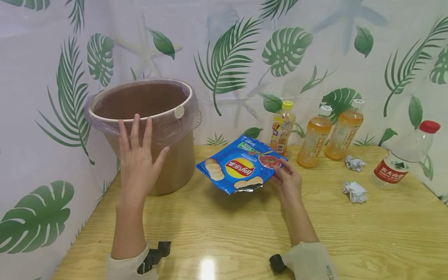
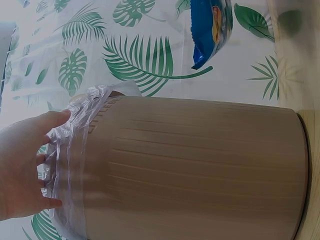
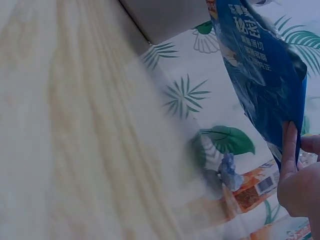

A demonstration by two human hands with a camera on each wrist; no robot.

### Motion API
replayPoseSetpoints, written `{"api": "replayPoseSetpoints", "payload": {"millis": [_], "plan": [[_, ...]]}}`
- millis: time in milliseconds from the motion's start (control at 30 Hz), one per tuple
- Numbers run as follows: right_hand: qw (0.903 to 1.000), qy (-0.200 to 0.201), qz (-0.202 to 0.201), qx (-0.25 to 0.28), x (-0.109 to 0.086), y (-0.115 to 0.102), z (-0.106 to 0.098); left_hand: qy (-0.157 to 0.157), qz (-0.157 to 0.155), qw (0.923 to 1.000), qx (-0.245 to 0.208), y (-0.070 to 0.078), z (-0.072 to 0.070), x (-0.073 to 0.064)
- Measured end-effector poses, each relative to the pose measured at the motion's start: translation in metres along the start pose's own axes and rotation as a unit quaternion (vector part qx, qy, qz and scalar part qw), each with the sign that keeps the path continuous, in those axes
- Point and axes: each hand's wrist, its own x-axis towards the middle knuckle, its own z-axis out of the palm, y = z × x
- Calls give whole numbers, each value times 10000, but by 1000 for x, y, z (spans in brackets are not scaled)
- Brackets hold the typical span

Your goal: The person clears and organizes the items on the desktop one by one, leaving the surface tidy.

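Observation:
A blue Lay's chip bag (image 1: 227, 163), torn along its near edge, hangs tilted above the table. My right hand (image 1: 289, 182) pinches its right-hand edge; in the right wrist view the fingers (image 3: 289, 145) lie along the blue foil. To the left stands a brown trash bin (image 1: 175, 167) lined with a thin purplish plastic bag (image 1: 190, 112) folded over its rim. With fingers spread and mostly straight, my left hand (image 1: 136, 167) touches the lined rim on its near side. The left wrist view shows that hand (image 2: 25, 162) against the crinkled liner (image 2: 72, 150). The bin's bottom is hidden.
Behind and to the right are a yellow-capped bottle (image 1: 282, 126), two white-capped orange drink bottles (image 1: 315, 136) and a leaning red-capped clear bottle (image 1: 399, 159). Two crumpled paper balls (image 1: 355, 191) lie on the wooden table (image 1: 227, 233). A leaf-patterned sheet (image 1: 224, 58) backs the table.

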Motion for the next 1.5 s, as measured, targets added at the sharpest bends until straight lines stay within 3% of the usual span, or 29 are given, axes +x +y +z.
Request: {"api": "replayPoseSetpoints", "payload": {"millis": [333, 567, 900, 1267, 1500], "plan": [[9995, 33, -289, -112, -10, -29, 9, -23, -4, 10000, -9, 0, 0, 0], [9970, 2, -760, -145, -25, -49, 15, -19, -4, 10000, 55, 1, 0, 1], [9922, -26, -1246, -4, -46, -74, 27, -60, -20, 9999, 82, 0, -1, 1], [9859, -211, -1582, 506, -59, -102, 43, 56, 25, 10000, -25, 0, 2, 0], [9815, -333, -1851, 356, -62, -119, 57, 55, 6, 10000, -6, -1, 1, 1]]}}
